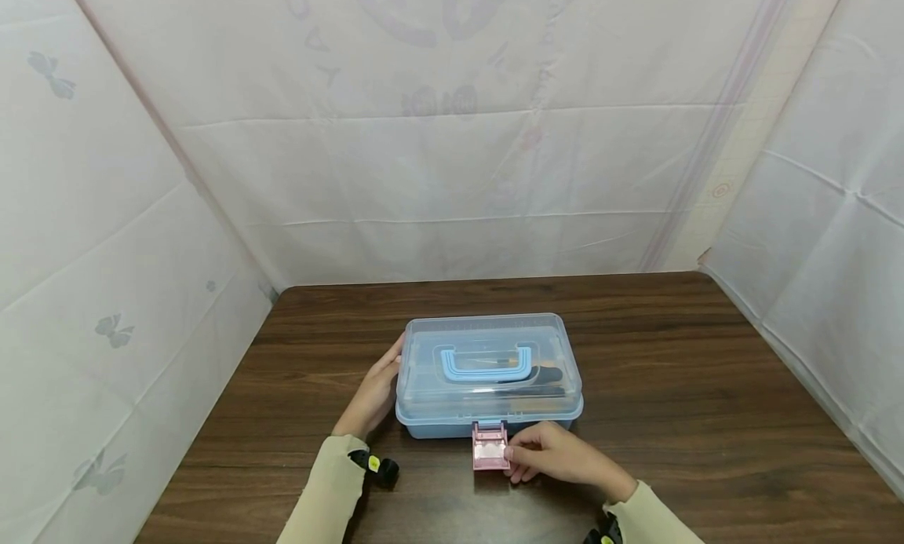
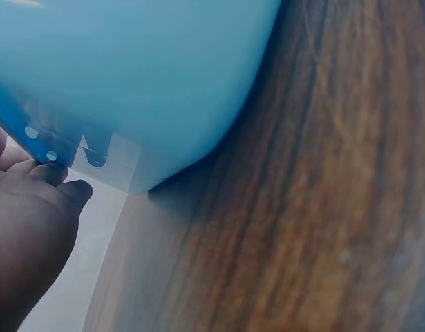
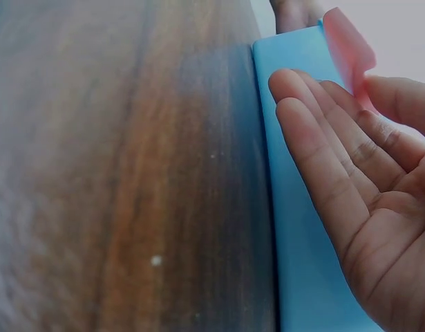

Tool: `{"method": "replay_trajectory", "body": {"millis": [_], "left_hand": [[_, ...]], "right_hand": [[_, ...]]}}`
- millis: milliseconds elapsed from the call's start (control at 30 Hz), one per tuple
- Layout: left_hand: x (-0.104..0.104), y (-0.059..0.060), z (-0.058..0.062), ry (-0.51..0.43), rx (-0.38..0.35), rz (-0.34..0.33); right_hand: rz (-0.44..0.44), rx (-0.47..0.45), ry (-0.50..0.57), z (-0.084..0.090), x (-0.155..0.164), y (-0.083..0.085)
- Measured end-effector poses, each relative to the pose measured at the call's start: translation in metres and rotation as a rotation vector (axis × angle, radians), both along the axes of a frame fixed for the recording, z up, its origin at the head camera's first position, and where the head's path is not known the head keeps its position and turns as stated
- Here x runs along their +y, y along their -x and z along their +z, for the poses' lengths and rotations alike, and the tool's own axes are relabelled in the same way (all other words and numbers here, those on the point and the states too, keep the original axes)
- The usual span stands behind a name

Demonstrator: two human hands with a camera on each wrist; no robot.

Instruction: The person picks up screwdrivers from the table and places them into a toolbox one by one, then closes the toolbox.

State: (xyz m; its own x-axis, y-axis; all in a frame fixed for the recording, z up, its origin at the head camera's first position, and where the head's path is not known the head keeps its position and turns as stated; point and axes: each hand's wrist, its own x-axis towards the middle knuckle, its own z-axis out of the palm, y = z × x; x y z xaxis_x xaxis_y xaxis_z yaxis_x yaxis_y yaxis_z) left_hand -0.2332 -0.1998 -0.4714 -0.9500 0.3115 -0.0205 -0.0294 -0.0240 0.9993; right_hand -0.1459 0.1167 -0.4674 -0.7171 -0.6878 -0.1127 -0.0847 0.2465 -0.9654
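A blue plastic storage box (image 1: 438, 432) with a see-through lid (image 1: 431, 332) and a light-blue carrying handle (image 1: 487, 374) sits on the table. Through the lid, dark and tan items show dimly. At its front, a pink latch (image 1: 490, 450) is flipped outward from the lid. My right hand (image 1: 554, 454) pinches the latch's right edge between thumb and forefinger; in the right wrist view the other fingers (image 3: 316, 138) extend below the pink latch (image 3: 347, 48). Against the box's left side rests my left hand (image 1: 377, 391), its fingertips partly hidden by the box.
The dark wooden table (image 1: 706, 387) extends on both sides of the box. White patterned sheets (image 1: 452, 175) hang behind it and at left and right. A black strap with a small camera (image 1: 381, 469) is on the left wrist.
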Motion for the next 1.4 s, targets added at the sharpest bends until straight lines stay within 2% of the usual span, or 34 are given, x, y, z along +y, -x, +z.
{"method": "replay_trajectory", "body": {"millis": [800,1400], "left_hand": [[0.002,0.000,0.001,0.011,-0.012,0.019],[0.000,0.001,-0.001,-0.023,-0.007,-0.009]], "right_hand": [[0.010,-0.011,0.004,0.010,0.001,-0.001],[0.016,-0.008,0.042,0.021,0.001,-0.001]]}}
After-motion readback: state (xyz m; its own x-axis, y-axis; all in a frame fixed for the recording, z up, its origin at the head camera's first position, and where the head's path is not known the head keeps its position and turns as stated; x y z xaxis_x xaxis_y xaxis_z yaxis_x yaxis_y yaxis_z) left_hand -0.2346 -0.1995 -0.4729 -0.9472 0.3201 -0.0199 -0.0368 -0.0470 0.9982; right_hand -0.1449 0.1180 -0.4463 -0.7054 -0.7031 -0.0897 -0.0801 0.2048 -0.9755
